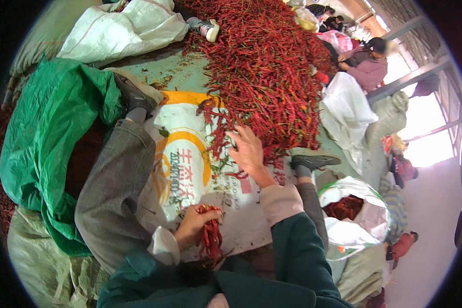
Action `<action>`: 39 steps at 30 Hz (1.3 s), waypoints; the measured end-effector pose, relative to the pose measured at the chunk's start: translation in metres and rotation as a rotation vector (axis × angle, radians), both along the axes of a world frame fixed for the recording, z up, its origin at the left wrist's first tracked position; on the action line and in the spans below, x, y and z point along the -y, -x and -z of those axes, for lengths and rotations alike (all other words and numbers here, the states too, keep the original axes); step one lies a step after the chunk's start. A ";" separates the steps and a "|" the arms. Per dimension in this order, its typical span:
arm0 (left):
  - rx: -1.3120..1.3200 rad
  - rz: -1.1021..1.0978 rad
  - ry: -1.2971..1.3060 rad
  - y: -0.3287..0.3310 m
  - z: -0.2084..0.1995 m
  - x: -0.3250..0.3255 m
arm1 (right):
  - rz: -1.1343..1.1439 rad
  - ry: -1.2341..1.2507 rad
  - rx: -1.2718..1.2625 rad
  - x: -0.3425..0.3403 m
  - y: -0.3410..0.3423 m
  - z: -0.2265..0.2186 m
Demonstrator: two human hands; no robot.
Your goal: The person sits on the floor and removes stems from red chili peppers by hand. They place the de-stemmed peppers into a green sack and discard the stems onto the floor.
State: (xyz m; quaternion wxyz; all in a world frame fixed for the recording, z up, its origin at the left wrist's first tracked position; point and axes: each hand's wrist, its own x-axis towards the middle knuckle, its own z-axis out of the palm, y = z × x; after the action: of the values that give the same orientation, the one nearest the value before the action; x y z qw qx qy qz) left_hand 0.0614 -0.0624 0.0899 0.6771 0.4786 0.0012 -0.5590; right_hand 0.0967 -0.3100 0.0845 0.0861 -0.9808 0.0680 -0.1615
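Note:
A bunch of dried red chillies point(209, 238) hangs from my left hand point(191, 226), whose fingers are wrapped round it close to my body. My right hand point(247, 150) reaches forward to the near edge of a large heap of red chillies point(264, 66). Its fingers are apart and bent over the chillies, and I see nothing held in them. Under both hands lies a flattened white sack point(226, 205) with yellow and red print. A few loose chillies and bits of leaf are scattered on it.
A green sack point(51, 118) stands open at my left, a white sack point(123, 33) beyond it. On the right are an open white bag point(351, 233) with chillies inside and a white plastic bag point(346, 105). My legs flank the printed sack. Other people point(367, 64) sit at the far right.

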 end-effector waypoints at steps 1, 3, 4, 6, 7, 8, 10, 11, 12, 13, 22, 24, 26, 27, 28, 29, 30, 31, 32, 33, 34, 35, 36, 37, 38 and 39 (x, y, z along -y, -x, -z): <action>-0.030 -0.010 -0.016 0.001 0.008 0.001 | -0.029 -0.005 0.011 -0.011 -0.021 0.012; -0.025 -0.004 -0.069 -0.001 0.019 0.002 | -0.067 0.035 0.018 -0.026 -0.062 0.024; -0.014 0.038 -0.109 0.002 0.030 0.005 | -0.071 0.071 0.029 -0.028 -0.076 0.029; 0.023 0.056 -0.044 0.004 0.036 0.011 | -0.013 0.017 -0.001 -0.027 -0.099 0.038; -0.014 0.073 -0.023 0.005 0.028 0.014 | 0.014 -0.004 -0.029 -0.025 -0.101 0.045; -0.052 0.068 -0.030 0.004 0.030 0.017 | -0.002 0.018 -0.041 -0.019 -0.098 0.055; -0.129 0.063 -0.038 0.005 0.034 0.021 | -0.028 0.070 -0.066 -0.003 -0.082 0.074; -0.161 0.024 -0.026 0.005 0.036 0.018 | -0.106 0.027 -0.036 -0.008 -0.069 0.074; -0.165 0.022 -0.054 0.003 0.036 0.015 | -0.153 -0.012 -0.029 -0.012 -0.056 0.074; -0.175 0.028 -0.059 0.002 0.032 0.017 | -0.193 -0.029 -0.031 -0.007 -0.039 0.068; -0.096 0.029 -0.006 0.004 0.024 0.019 | -0.168 -0.022 -0.007 0.002 0.052 0.012; -0.076 0.067 -0.018 0.009 0.026 0.020 | 0.012 -0.156 0.035 -0.004 0.041 0.015; -0.095 0.096 -0.009 0.011 0.025 0.021 | -0.012 -0.167 0.199 -0.013 0.018 0.026; -0.098 0.068 0.029 0.014 0.028 0.020 | 0.022 -0.184 0.146 -0.019 0.005 0.034; -0.098 0.057 0.015 0.013 0.029 0.019 | 0.051 -0.208 0.096 -0.025 -0.009 0.045; -0.101 0.052 0.006 0.013 0.028 0.019 | 0.101 -0.131 0.102 -0.031 -0.020 0.052; -0.104 0.048 -0.001 0.012 0.026 0.019 | 0.155 -0.053 0.106 -0.034 -0.030 0.057; -0.098 0.061 0.013 0.011 0.025 0.018 | 0.192 0.013 -0.030 -0.034 -0.035 0.062; -0.098 0.072 -0.001 0.011 0.025 0.018 | 0.196 -0.011 -0.103 -0.032 -0.035 0.065; -0.097 0.089 -0.013 0.013 0.026 0.019 | 0.206 -0.035 -0.177 -0.028 -0.033 0.068; -0.096 0.094 -0.024 0.013 0.026 0.018 | 0.204 -0.058 -0.248 -0.030 -0.032 0.063; -0.083 0.089 -0.038 0.013 0.025 0.018 | 0.219 -0.111 -0.252 -0.032 -0.023 0.055; -0.070 0.091 -0.051 0.014 0.024 0.017 | 0.265 -0.321 -0.202 -0.031 -0.009 0.052; -0.055 0.097 -0.054 0.016 0.023 0.019 | 0.313 -0.521 -0.142 -0.027 0.008 0.045; -0.045 0.094 -0.068 0.018 0.023 0.022 | 0.367 -0.715 -0.071 -0.020 0.028 0.037; -0.034 0.096 -0.083 0.020 0.027 0.024 | 0.358 -1.037 0.007 -0.014 0.050 0.032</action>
State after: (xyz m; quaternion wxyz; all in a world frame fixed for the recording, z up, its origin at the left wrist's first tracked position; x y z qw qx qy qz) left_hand 0.0413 -0.0860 0.0633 0.6290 0.4959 0.0130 -0.5985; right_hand 0.0465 -0.2964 0.0521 0.5296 -0.7823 0.3043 -0.1222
